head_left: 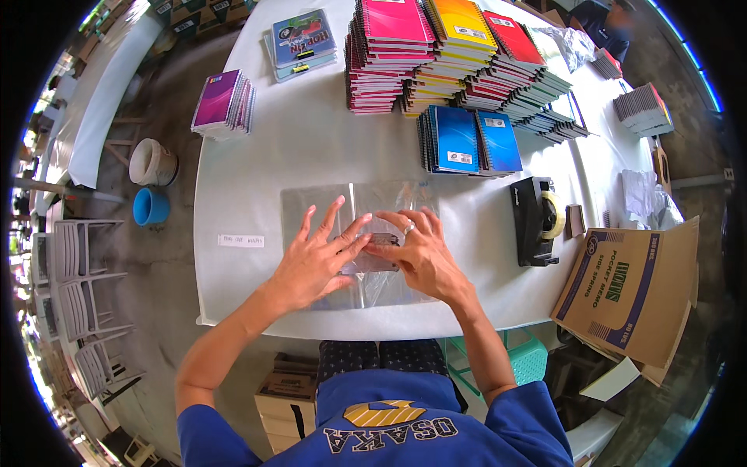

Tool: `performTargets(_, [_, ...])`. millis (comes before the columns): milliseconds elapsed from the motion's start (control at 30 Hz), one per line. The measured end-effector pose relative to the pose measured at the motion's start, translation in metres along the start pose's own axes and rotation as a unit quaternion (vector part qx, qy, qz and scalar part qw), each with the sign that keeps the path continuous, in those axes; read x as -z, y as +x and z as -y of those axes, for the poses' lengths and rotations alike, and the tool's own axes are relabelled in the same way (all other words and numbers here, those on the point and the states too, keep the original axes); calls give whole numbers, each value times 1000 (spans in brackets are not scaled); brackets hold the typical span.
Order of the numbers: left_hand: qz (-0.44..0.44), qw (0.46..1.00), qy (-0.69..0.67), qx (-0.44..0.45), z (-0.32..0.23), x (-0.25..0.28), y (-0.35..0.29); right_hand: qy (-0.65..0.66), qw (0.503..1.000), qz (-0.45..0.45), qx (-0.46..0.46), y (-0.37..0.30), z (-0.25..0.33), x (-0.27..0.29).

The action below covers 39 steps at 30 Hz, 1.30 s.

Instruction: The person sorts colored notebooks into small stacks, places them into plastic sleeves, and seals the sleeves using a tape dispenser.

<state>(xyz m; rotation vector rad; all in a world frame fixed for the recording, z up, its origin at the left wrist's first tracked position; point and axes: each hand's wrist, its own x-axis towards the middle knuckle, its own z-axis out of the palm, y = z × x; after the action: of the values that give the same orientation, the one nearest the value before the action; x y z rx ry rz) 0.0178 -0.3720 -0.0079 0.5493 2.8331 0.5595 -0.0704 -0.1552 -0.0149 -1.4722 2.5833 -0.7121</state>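
Observation:
A stack of clear plastic sheets or bags (311,206) lies flat on the white table, with a bright fold or seam down its middle. On it shows a small rectangular patch with dark print (381,263), partly hidden by my fingers. My left hand (311,261) reaches over the plastic with its fingers spread, the index tip near that patch. My right hand (426,253) rests at the patch's right side, its thumb and bent index finger apart. Neither hand visibly lifts anything. A white printed strip (241,241) lies left of the plastic.
Tall stacks of spiral notebooks (393,54) stand at the back, with blue notebooks (455,144) before them. Purple notebooks (220,101) sit at the left edge, near clipped plastic sheets (302,39). A tape dispenser (533,222) stands right; an open cardboard box (622,288) lies beyond.

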Motion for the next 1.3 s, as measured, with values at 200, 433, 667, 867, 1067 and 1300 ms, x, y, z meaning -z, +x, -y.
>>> performTargets(200, [-79, 970, 228, -29, -11, -25, -9, 172, 983, -54, -37, -46, -47, 33])
performTargets(433, [-97, 978, 184, -6, -30, -29, -1, -35, 838, -257, -479, -250, -244, 94])
performTargets(667, [-93, 978, 187, 24, -34, -27, -1, 476, 673, -177, -538, -258, -245, 91])
performTargets(867, [-88, 978, 188, 33, -35, -29, -4, 626, 626, -333, -325, -281, -219, 45])
performTargets(1067, [-108, 972, 206, 34, -28, -35, -9, -231, 825, -270, -440, -281, -183, 36])
performTargets(1300, [-110, 973, 196, 43, -31, -33, -4, 572, 689, -167, -412, -89, 7, 20])
